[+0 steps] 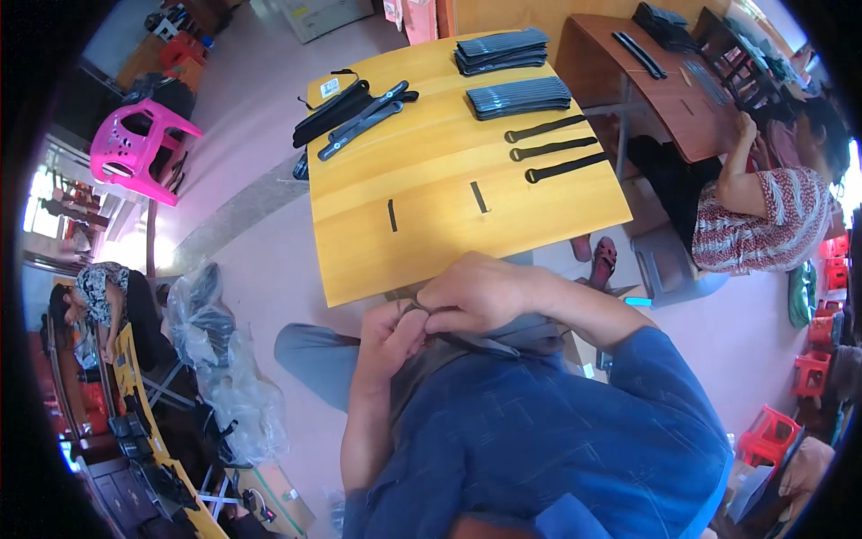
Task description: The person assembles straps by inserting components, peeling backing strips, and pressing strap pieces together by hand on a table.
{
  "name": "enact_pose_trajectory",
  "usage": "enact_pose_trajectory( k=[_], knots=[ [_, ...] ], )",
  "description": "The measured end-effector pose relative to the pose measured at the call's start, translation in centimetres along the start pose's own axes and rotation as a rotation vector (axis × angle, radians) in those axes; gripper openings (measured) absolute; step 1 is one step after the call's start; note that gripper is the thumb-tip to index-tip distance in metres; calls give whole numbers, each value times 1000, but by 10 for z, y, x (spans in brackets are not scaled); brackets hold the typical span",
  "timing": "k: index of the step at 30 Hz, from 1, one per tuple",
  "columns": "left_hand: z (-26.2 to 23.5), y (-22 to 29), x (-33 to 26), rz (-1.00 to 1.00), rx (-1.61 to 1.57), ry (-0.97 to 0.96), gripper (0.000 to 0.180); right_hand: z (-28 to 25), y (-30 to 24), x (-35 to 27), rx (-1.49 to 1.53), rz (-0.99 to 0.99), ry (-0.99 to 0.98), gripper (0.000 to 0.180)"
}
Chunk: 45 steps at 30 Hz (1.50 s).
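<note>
My left hand [393, 340] and my right hand [476, 292] meet in front of my lap, just off the near edge of the yellow table [431, 256]. Fingers of both hands are pinched together around something small and dark, mostly hidden by them. On the table's right side lie three black straps [557, 153], each with a ring at its left end. Behind them are two stacks of dark grey strips [516, 97]. Black and grey strap-like pieces [364, 117] rest at the far left. Two short black marks [391, 216] show on the tabletop nearer me.
At right, a person [763, 211] sits by a brown table [646, 81] holding dark strips. Another person [103, 301] bends over at far left. A pink plastic chair [139, 148] stands left of my table, and clear plastic wrapping [229, 359] lies on the floor.
</note>
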<state>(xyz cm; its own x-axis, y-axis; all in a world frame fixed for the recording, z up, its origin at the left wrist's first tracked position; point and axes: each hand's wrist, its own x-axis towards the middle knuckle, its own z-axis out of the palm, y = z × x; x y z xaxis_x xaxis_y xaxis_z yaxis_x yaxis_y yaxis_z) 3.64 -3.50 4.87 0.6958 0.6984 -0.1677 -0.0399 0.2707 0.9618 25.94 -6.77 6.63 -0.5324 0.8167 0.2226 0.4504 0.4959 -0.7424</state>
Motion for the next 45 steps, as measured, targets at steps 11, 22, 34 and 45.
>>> enact_pose_trajectory(
  k=[11,22,34,45],
  knots=[
    [9,-16,3,179,50,135,30,11,23,4,185,-89,197,24],
    [-37,-50,-54,426,-410,779,40,-113,128,-65,307,296,1624,26],
    [-91,-71,-98,376,-456,917,42,-100,124,40,463,227,1216,29],
    [-73,-86,-99,252,-491,905,39,-64,229,109,58,633,1001,41]
  ],
)
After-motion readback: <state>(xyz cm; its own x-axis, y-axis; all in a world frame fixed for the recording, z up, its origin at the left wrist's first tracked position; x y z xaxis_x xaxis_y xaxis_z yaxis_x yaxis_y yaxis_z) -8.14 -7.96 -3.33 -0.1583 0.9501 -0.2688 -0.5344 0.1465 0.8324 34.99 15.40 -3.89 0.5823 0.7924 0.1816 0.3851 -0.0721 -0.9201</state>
